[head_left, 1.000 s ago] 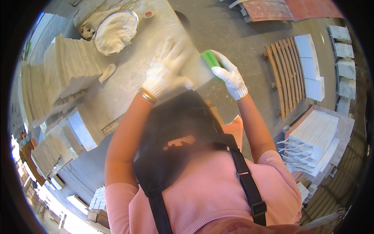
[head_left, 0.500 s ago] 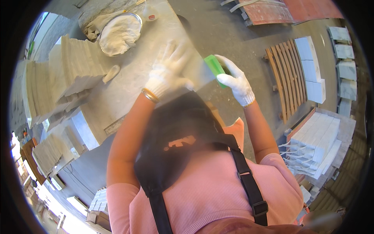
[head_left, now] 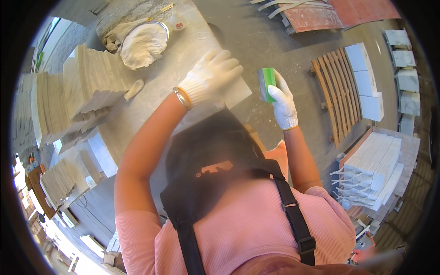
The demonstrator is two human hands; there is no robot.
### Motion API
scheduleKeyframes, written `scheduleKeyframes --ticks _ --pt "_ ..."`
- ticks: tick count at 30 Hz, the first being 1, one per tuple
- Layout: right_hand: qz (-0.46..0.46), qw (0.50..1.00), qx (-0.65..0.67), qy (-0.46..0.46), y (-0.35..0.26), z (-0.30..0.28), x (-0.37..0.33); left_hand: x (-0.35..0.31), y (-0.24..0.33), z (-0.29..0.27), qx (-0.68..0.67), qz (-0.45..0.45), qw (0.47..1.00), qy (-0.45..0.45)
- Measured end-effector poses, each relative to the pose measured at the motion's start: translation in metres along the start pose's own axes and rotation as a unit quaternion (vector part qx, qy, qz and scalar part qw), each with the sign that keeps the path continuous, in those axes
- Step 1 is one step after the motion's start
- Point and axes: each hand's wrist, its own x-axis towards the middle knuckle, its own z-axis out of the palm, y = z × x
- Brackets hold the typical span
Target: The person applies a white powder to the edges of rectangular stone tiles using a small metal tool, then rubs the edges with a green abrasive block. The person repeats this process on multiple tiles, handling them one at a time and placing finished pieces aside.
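My left hand (head_left: 211, 75), in a white knit glove with a bracelet at the wrist, is stretched over the pale, dusty worktop (head_left: 160, 87) near its right edge. Its fingers reach out slightly apart, with nothing seen in them. Under and beside that hand a pale flat slab (head_left: 238, 93) shows its corner. Also gloved, my right hand (head_left: 284, 103) is closed on a green block with a grey face (head_left: 269, 82). It holds the block upright, off the worktop's right edge, above the floor.
Stacks of pale tiles (head_left: 91, 82) stand along the left. A round bowl of white powder (head_left: 145, 46) sits at the far end, with a white bottle (head_left: 178, 21) beside it. A wooden pallet (head_left: 337, 91) and strapped white slabs (head_left: 371, 165) lie to the right.
My left hand has moved right and turned, its fingers now pointing rightward. My right hand has shifted slightly right, turning the green block so its grey face shows.
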Motion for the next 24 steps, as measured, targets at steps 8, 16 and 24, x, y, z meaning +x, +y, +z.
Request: scheduleKeyframes --ticks 8,16,24 --pt "-0.016 0.997 0.059 0.049 0.003 0.033 -0.024 -0.024 0.042 0.024 -0.024 -0.202 0.972 0.114" --pt "0.000 1.000 0.000 0.030 -0.010 0.053 0.012 -0.029 0.042 0.039 -0.029 -0.229 0.963 0.139" --pt "-0.038 0.998 -0.010 0.040 -0.014 0.058 -0.008 -0.029 0.042 0.040 -0.038 -0.221 0.963 0.147"
